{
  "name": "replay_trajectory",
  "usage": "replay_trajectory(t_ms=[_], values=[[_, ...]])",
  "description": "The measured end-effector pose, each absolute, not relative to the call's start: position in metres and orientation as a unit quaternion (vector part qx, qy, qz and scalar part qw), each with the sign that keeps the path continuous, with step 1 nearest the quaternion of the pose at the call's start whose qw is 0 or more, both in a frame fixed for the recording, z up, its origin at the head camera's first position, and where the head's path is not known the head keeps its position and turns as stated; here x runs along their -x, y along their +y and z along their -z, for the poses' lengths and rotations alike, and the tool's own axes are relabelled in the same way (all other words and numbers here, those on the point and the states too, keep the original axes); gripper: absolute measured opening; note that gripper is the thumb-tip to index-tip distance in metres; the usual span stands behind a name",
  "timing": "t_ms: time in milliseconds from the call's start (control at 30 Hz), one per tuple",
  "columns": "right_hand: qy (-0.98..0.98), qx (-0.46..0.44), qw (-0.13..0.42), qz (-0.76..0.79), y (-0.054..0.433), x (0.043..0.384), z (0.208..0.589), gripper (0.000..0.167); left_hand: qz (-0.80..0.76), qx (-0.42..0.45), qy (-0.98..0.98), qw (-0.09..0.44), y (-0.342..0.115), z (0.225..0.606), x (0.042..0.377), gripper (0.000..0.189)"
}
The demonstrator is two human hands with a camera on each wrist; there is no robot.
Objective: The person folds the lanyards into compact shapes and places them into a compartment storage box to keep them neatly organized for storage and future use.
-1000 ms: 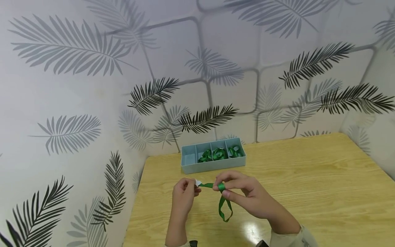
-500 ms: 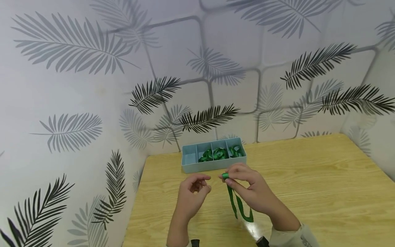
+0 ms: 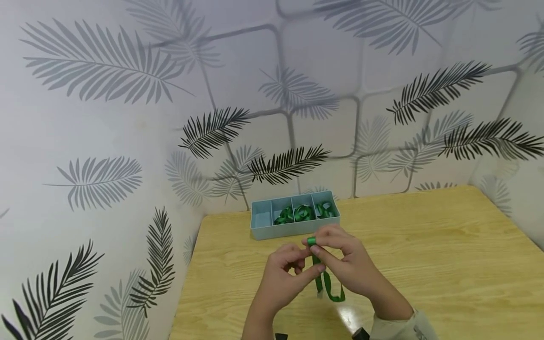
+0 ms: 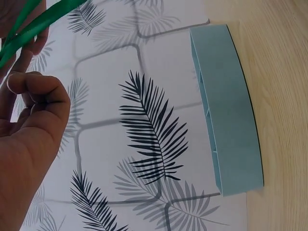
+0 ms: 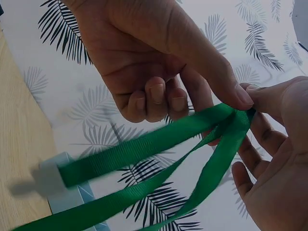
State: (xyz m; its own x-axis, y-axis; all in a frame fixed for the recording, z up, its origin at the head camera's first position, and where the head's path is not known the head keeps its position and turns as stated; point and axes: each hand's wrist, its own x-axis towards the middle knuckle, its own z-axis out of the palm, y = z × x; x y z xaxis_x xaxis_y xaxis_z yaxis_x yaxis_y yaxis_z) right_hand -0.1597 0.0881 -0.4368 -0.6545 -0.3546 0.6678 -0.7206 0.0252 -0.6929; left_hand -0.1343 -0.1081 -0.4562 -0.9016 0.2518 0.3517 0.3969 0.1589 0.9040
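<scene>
A green ribbon hangs in loose strands from my right hand, whose thumb and fingers pinch a folded part of it. In the right wrist view, the ribbon carries a white, blurred piece at one end. My left hand has come up to the ribbon, thumb and forefinger spread on either side of it just below the right fingertips. Seen from the left wrist, the other fingers of the left hand are curled below the strands.
A blue-grey divided box stands at the back of the wooden table, close to the wall. Rolled green ribbons lie in three of its compartments. Leaf-patterned wallpaper covers the wall behind.
My left hand let go of the white end, which dropped to hang below. The right hand moved slightly up and right with the ribbon. The left hand then moved right to the ribbon.
</scene>
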Motion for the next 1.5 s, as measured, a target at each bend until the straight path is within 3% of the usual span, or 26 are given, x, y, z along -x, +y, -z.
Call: replay_trajectory(t_ms=[100, 333, 733, 1033, 1500], values=[[-0.696, -0.390, 0.157, -0.583, 0.088, 0.159, 0.437, 0.034, 0.621, 0.235, -0.744, 0.065, -0.105, 0.457, 0.134, 0.016], [-0.688, -0.396, 0.156, -0.587, 0.088, 0.159, 0.437, 0.034, 0.633, 0.295, -0.710, 0.089, -0.103, 0.459, 0.136, 0.011], [-0.664, -0.419, 0.123, -0.607, 0.092, 0.159, 0.434, 0.035, 0.641, 0.298, -0.707, 0.030, -0.106, 0.459, 0.133, 0.020], [-0.674, -0.414, 0.131, -0.597, 0.092, 0.158, 0.433, 0.032, 0.629, 0.336, -0.699, 0.053, -0.103, 0.460, 0.134, 0.012], [-0.689, -0.395, 0.155, -0.588, 0.088, 0.156, 0.432, 0.035, 0.570, 0.322, -0.750, 0.094, -0.097, 0.463, 0.134, 0.014]])
